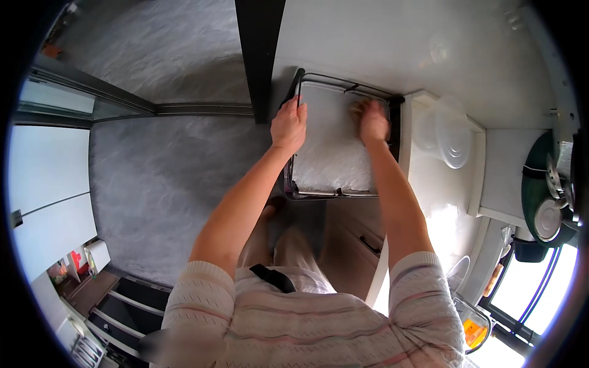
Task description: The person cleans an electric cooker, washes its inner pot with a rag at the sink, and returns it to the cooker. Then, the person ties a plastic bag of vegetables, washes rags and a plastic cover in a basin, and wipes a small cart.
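Observation:
A rack with a black metal frame (322, 197) and a pale, slightly shiny flat top (331, 144) stands in front of me. My left hand (288, 127) is closed around the upright rail on its left side, thumb toward the inside. Over the right part of the pale top is my right hand (373, 124), blurred by motion, with its fingers curled down toward the surface. Something brownish shows beside its fingertips, too smeared to name.
Right of the rack runs a white counter (423, 159) holding clear plastic lids (453, 132). Dark pans (534, 178) hang by the window. A black post (261, 55) rises behind the rack, and a wooden-fronted cabinet (353, 245) is below the counter. Grey floor (165, 184) lies left.

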The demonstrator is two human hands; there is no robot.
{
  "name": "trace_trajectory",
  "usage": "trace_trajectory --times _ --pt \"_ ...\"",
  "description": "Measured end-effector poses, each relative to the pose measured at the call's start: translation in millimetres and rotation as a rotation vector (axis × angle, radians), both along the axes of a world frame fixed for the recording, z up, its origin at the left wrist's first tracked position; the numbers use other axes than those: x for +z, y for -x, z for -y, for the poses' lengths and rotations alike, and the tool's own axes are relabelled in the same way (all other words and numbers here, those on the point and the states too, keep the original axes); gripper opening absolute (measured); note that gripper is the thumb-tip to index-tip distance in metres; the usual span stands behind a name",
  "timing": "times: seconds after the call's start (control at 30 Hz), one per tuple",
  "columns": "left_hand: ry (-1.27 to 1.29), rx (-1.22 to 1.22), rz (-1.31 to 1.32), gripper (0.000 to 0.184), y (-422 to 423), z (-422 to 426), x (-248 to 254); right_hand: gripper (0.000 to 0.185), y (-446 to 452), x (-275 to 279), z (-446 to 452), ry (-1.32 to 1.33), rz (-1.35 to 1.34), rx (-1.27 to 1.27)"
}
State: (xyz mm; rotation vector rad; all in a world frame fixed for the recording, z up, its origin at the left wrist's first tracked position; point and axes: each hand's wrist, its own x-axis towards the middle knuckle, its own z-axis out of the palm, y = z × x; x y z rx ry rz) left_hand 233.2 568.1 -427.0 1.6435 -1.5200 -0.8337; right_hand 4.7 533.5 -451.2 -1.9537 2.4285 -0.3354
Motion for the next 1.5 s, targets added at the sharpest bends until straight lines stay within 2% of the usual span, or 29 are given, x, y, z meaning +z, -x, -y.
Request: trace_trajectory --times 0.03,0.1,0.13,0.23,0.37,0.47,0.6,0.7,0.77,0.83,0.9,1.0,1.1,1.2,1.3,1.37,1.43,1.5 --pt "-0.007 0.000 -0.001 0.039 0.6 0.0 -0.2 0.022 16.7 6.5 -4.4 -0.063 -0.048 -0.078" --pt "0.009 0.007 -0.010 0.035 1.6 0.2 -1.7 0.025 18.6 19.4 -1.2 -0.117 0.047 -0.248" --pt "0.018 0.015 -0.010 0.033 1.7 0.5 -3.1 0.027 15.9 22.1 1.2 -0.266 -0.106 -0.236" --pt "0.056 0.042 -0.027 0.032 4.1 -0.6 -4.9 0.025 8.4 24.6 14.7 -0.293 -0.038 -0.333" --pt "0.038 0.049 -0.023 0.032 5.7 -0.4 -5.1 0.021 -11.5 17.0 6.4 -0.268 -0.026 -0.130" --pt "0.036 0.027 0.016 0.032 2.8 -0.7 -4.4 0.020 -24.0 10.4 -8.9 -0.099 -0.102 0.083" --pt "0.033 0.019 -0.003 0.033 2.3 -0.3 -1.7 0.023 10.7 15.3 1.8 -0.143 -0.059 -0.128" --pt "0.032 0.005 -0.054 0.036 1.5 -0.7 0.7 0.023 -6.3 10.5 4.3 -0.230 -0.066 -0.155" --pt "-0.001 0.007 -0.111 0.040 1.1 -2.0 3.0 0.025 -26.0 -27.6 1.1 -0.079 -0.253 0.173" --pt "-0.024 0.012 -0.099 0.041 1.3 -1.9 2.8 0.029 -80.8 -10.7 -8.9 0.085 -0.178 0.255" --pt "-0.014 0.010 -0.083 0.041 0.7 -0.3 2.1 0.031 -111.4 -10.2 -18.8 0.107 -0.175 0.371" --pt "0.013 0.005 -0.058 0.039 1.3 -0.4 -0.6 0.036 -114.9 -0.9 -55.7 0.065 0.001 0.677" --pt "0.000 -0.001 -0.034 0.039 0.4 0.1 -2.0 0.041 -78.4 18.9 -92.2 -0.170 0.115 0.966" --pt "0.030 0.016 -0.059 0.039 1.4 0.8 -3.2 0.044 -43.8 25.1 -98.7 -0.113 0.237 1.107" --pt "0.049 0.035 -0.103 0.038 2.3 -2.5 -5.0 0.038 -55.7 10.8 -78.6 -0.004 0.183 0.853" --pt "0.052 0.034 -0.107 0.038 3.0 -1.4 -3.6 0.034 -80.8 2.7 -49.0 0.169 0.204 0.665" --pt "0.005 0.034 -0.104 0.040 1.7 -2.9 1.7 0.032 -105.0 -3.0 -27.7 0.184 0.141 0.543" --pt "-0.012 0.030 -0.090 0.040 1.3 -2.4 1.5 0.029 -107.2 -14.4 -40.2 0.151 0.232 0.651"
